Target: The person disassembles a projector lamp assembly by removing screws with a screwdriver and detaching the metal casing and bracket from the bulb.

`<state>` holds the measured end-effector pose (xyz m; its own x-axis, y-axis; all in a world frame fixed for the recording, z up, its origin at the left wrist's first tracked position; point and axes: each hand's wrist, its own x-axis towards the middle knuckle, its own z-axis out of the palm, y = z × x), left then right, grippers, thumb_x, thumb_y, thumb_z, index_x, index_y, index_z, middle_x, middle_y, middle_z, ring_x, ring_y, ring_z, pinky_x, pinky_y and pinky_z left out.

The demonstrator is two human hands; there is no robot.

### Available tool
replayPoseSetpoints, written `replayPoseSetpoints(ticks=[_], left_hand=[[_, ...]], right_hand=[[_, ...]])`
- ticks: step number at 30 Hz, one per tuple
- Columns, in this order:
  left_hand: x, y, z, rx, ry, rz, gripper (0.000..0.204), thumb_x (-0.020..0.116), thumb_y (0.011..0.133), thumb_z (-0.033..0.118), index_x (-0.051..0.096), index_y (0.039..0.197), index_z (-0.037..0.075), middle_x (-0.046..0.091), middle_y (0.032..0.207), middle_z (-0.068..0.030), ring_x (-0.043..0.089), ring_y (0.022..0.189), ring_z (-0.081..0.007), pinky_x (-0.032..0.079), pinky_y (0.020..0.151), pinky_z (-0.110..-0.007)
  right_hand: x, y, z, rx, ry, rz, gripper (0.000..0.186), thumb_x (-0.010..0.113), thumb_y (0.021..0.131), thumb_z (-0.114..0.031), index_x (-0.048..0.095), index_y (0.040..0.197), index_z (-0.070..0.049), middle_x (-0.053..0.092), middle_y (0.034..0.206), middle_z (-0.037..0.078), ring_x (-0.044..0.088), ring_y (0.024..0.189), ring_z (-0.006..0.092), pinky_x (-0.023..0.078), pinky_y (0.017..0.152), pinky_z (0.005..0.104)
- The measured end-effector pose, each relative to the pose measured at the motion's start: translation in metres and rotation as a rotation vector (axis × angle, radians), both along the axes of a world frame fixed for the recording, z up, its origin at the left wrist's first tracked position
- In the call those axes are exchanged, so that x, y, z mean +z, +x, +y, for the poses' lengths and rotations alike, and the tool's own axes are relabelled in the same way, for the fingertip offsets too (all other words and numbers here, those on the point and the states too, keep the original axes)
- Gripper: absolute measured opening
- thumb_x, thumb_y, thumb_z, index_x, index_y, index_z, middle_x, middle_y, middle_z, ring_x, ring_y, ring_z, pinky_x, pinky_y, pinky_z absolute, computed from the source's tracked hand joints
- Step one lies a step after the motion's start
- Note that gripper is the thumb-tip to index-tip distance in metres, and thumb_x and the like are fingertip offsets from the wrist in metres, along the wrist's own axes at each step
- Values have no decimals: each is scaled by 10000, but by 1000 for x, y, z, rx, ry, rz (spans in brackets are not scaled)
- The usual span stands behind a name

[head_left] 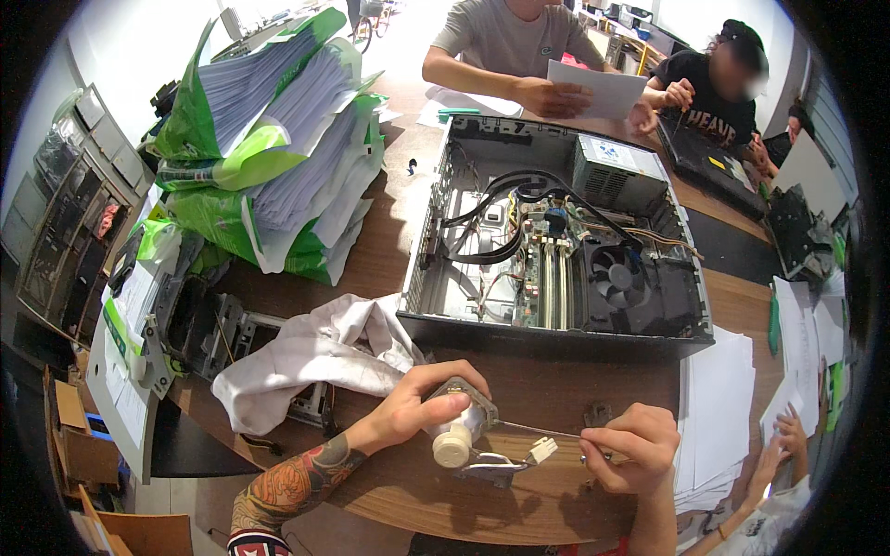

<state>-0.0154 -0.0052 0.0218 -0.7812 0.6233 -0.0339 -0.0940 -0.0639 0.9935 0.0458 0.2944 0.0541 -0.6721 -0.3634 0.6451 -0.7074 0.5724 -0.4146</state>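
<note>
My left hand [422,408] is closed around what looks like a projector lamp [452,447], with a silvery rounded reflector, a cream round base and a metal frame. Two wires run from it to a white connector plug [542,450]. Pinched in my right hand [638,449] is a thin metal screwdriver [538,428]; its shaft points left, and its tip meets the lamp's frame edge or lies just beside it. Fingers hide most of its handle. Behind both hands lies an opened desktop computer case [556,320], its fan, cables and power supply exposed.
A crumpled white cloth [306,357] covers metal parts at left. Tall paper packs in green wrapping [278,148] stand behind it. Loose white sheets [714,408] lie at right. Across the table, one person holds a paper [598,90]; another works at a black laptop [709,167].
</note>
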Motion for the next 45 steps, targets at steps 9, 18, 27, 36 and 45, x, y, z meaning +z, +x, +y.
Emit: replayPoseSetpoints(ticks=[9, 18, 27, 36, 45], left_hand=[[1, -3, -1, -38, -5, -5, 442, 560, 910, 404, 636, 1070, -1, 653, 990, -88, 595, 957, -166, 449, 867, -304], [1, -2, -2, -49, -2, -15, 445, 563, 910, 408, 633, 1067, -3, 655, 985, -87, 593, 955, -160, 448, 865, -301], [-1, -3, -2, -62, 2, -32, 453, 559, 903, 419, 634, 1055, -1, 655, 976, -91, 593, 937, -160, 450, 849, -300], [-2, -3, -2, -62, 6, -20, 457, 560, 899, 426, 635, 1047, 0, 650, 969, -88, 594, 935, -161, 450, 842, -296], [-2, -3, -3, -54, 7, -29, 450, 567, 893, 415, 636, 1049, -2, 648, 972, -89, 590, 934, -159, 449, 838, -296]], right_hand=[[-4, -1, 0, 1, -30, 23, 225, 840, 631, -58, 750, 834, -98, 595, 635, -4, 517, 476, 129, 382, 439, 257], [-4, 1, -2, 0, -23, 4, 239, 811, 602, -35, 741, 822, -97, 620, 658, 11, 533, 505, 136, 387, 461, 259], [-5, 1, -1, 2, -12, 4, 232, 810, 601, -35, 740, 815, -92, 613, 655, 13, 527, 494, 131, 378, 450, 254], [-6, 2, -1, 6, -12, 7, 233, 808, 596, -27, 744, 810, -95, 606, 652, 10, 524, 494, 132, 380, 447, 257], [-7, 1, -1, 18, -48, -3, 233, 809, 595, -16, 743, 805, -92, 613, 648, 20, 518, 487, 135, 381, 435, 252]])
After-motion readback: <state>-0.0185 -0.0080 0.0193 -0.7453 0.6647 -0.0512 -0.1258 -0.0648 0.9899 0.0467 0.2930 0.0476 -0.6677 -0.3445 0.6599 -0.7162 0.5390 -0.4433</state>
